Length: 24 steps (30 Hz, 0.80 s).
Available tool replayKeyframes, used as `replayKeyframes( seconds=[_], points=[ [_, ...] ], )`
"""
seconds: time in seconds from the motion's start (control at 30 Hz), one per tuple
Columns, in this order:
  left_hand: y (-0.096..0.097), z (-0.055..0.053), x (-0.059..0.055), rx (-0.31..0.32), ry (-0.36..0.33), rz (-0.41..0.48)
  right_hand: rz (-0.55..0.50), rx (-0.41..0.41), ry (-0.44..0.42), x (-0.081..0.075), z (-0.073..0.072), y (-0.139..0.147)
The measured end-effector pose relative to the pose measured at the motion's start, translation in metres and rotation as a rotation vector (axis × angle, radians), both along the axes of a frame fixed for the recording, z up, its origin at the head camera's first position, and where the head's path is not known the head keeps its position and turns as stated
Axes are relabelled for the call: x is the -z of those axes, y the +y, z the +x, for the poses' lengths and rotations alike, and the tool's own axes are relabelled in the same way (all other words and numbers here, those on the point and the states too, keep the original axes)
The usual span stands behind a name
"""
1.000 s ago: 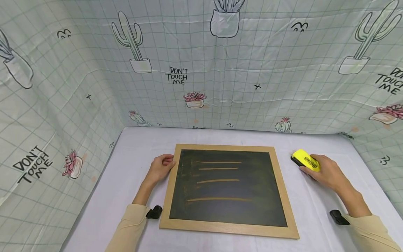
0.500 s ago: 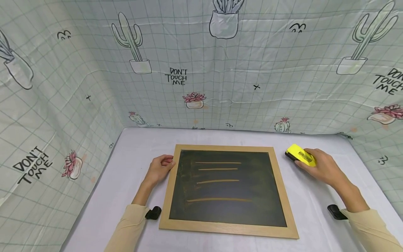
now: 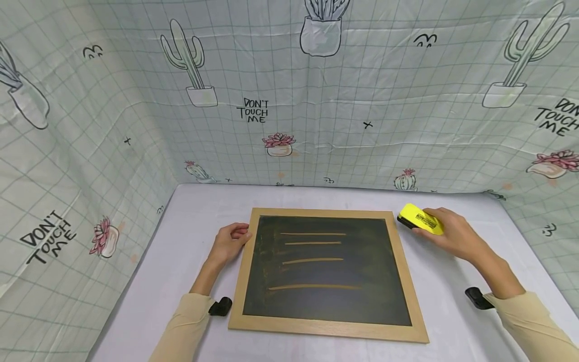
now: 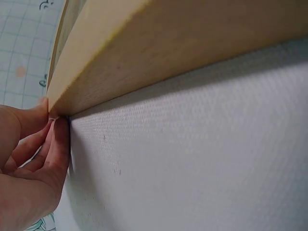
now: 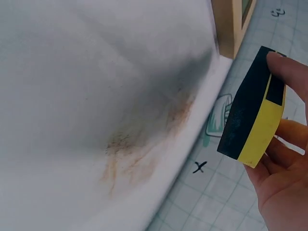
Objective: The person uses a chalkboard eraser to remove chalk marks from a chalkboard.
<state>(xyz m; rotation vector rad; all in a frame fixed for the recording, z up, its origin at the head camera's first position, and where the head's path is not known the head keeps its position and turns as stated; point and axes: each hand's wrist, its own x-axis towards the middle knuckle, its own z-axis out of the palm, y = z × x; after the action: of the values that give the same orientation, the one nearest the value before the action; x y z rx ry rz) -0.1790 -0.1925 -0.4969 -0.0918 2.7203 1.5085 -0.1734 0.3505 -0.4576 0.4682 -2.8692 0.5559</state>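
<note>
A chalkboard (image 3: 325, 274) with a pale wooden frame lies on the white cloth, several orange chalk lines drawn across its dark face. At its upper left side, my left hand (image 3: 229, 243) pinches the frame's edge; the left wrist view has the thumb and fingers meeting at the wooden frame (image 4: 159, 53). My right hand (image 3: 457, 236) grips a yellow board eraser (image 3: 420, 219) between thumb and fingers, just right of the board's upper right corner. In the right wrist view the dark felt face of the eraser (image 5: 243, 103) shows, held above the cloth.
The white cloth (image 3: 289, 196) covers the table, with orange chalk smudges (image 5: 130, 149) on it in the right wrist view. A cactus-printed curtain (image 3: 316, 100) rises at the back and sides. Small black devices sit at both wrists.
My right hand has carried the eraser leftward and slightly back, closer to the board's upper right corner. The left hand and the chalkboard stay in place.
</note>
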Motion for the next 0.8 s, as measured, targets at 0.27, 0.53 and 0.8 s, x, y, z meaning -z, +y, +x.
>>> replayKeyframes(
  seconds=[0.27, 0.53, 0.8],
  points=[
    [0.001, 0.002, -0.002, -0.001, 0.013, 0.007, -0.002, -0.059, -0.005, -0.005, -0.004, -0.015],
    [0.001, 0.003, -0.004, -0.008, -0.012, 0.021, 0.004, -0.137, -0.027, -0.006, -0.010, -0.030],
    [0.000, 0.002, -0.004, -0.012, -0.016, 0.030, 0.002, -0.205, -0.036, -0.004, -0.014, -0.046]
  ],
)
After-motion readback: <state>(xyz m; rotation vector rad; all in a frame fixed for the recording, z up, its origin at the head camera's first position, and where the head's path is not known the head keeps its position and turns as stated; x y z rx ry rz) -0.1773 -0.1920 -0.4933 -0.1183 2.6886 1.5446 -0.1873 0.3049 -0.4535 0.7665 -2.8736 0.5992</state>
